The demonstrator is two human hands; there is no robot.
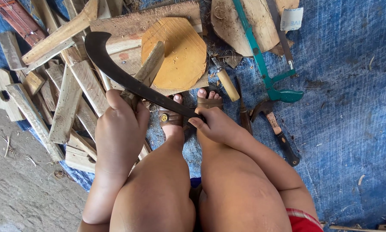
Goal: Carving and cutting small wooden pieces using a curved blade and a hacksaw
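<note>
A blue tarp (343, 107) covers the ground, littered with shavings and chips, with bare concrete (21, 189) showing at the lower left. On it the person sits with knees drawn up, feet in brown sandals (170, 117).

The left hand (120, 129) is closed around the lower end of a short wooden piece (147, 71), holding it upright and tilted, its top end resting against an octagonal yellow wood block (180, 51). The right hand (216, 125) is wrapped tight around the handle of a long dark curved blade (115, 71), which runs from that hand up to the left, crossing the wooden piece just above the left hand, its hooked tip over the scrap wood.

To the left lies a heap of pale wooden offcuts and slats (68, 99), one with a round hole (1, 92) near the tarp's edge. Just beside the right foot lies a short round dowel (228, 85). Further right rests a teal-framed saw (266, 64), running from the top edge down to its handle. Near it lies a hammer (279, 133) with a dark grip, and between it and the right hand a narrow brown tool (244, 116) that is too unclear to identify.
</note>
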